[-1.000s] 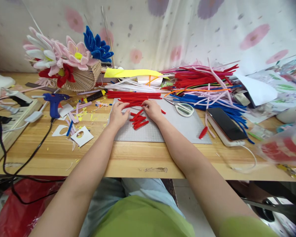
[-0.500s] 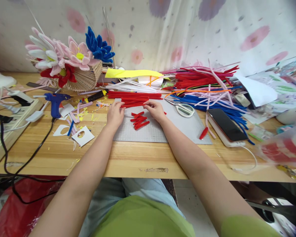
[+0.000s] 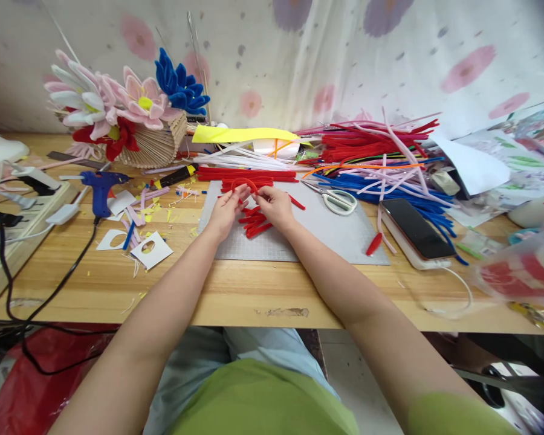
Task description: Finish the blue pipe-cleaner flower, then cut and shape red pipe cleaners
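Between my two hands a red pipe cleaner [image 3: 245,180] is bent into an arch. My left hand [image 3: 228,209] pinches one end of it, and my right hand [image 3: 274,207] has its fingers closed on the other end. Just below the hands, short folded red pipe cleaner pieces [image 3: 256,230] lie on the grey cutting mat [image 3: 335,235], partly covered by my fingers. Behind the hands lies a row of longer red pipe cleaners [image 3: 272,176]. A single red piece [image 3: 297,202] shows right of my right hand.
Scissors [image 3: 339,202] lie on the mat's right side, near a phone [image 3: 417,229]. Bundles of coloured pipe cleaners [image 3: 376,145] are heaped at the back right. To the left are a blue glue gun [image 3: 100,190], a power strip [image 3: 27,232] and fuzzy flowers [image 3: 142,99].
My hands have come closer together over the mat. The red pipe cleaner between them is now lifted and curved into an arch.
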Demonstrator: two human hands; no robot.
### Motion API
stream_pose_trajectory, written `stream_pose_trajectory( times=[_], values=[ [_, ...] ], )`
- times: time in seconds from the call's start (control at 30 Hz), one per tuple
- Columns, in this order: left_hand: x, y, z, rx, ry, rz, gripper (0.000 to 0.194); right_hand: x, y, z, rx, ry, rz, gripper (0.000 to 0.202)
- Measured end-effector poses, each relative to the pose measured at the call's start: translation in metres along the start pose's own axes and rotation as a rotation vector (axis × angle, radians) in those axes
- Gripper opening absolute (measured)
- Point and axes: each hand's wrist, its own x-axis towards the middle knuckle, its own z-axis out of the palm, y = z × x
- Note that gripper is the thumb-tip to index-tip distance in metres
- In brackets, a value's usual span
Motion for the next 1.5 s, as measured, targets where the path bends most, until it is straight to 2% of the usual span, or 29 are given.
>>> stream_pose_trajectory(
  times=[0.1,0.23,0.37,0.5,0.63,0.73,0.83,0.93,1.0,1.07,1.17,1.23,1.3,1.37,1.5],
  values=[
    [-0.004,-0.004,0.005,-0.018,-0.054,-0.014,0.033,-0.004,-0.011,0.002,-0.121,-0.090,-0.020,0.019],
    [-0.002,-0.011,-0.001,0.083,-0.070,0.041,0.034,-0.007,-0.020,-0.001,-0.288,-0.182,-0.056,0.021],
    [-0.001,-0.010,-0.006,0.431,-0.026,0.097,0.027,-0.005,-0.022,-0.001,-0.375,-0.241,-0.048,0.022],
    [-0.008,0.000,-0.005,0.717,-0.011,0.222,0.023,-0.003,-0.023,0.001,-0.393,-0.245,-0.062,0.022],
    [-0.017,0.004,-0.003,0.706,0.065,0.370,0.031,-0.001,-0.031,0.004,-0.353,-0.209,-0.107,0.023],
    [-0.015,0.000,-0.002,0.587,0.108,0.407,0.028,0.000,-0.034,0.003,-0.292,-0.191,-0.121,0.022],
    [-0.007,-0.002,-0.003,0.342,0.206,0.336,0.028,0.001,-0.028,-0.001,-0.110,-0.194,-0.081,0.020],
    [0.000,0.004,-0.008,0.101,0.231,0.160,0.025,0.007,-0.014,-0.007,0.217,-0.161,0.002,0.025],
    [0.001,0.011,-0.013,0.001,0.133,-0.022,0.019,0.013,-0.005,-0.013,0.473,-0.134,0.055,0.024],
    [-0.001,0.018,-0.016,-0.069,-0.017,-0.207,0.013,0.016,0.001,-0.019,0.700,-0.173,0.110,0.025],
    [-0.008,0.024,-0.014,-0.119,-0.205,-0.386,0.011,0.015,0.004,-0.024,0.950,-0.381,0.172,0.038],
    [-0.012,0.025,-0.010,-0.119,-0.282,-0.457,0.011,0.011,0.005,-0.024,1.073,-0.548,0.195,0.043],
    [-0.015,0.024,-0.007,-0.110,-0.342,-0.500,0.012,0.007,0.005,-0.022,1.161,-0.662,0.216,0.045],
    [-0.017,0.023,-0.004,-0.109,-0.376,-0.511,0.013,0.005,0.007,-0.018,1.212,-0.700,0.238,0.043],
    [-0.018,0.020,-0.002,-0.131,-0.399,-0.484,0.015,0.007,0.011,-0.013,1.267,-0.668,0.267,0.036]
  ],
)
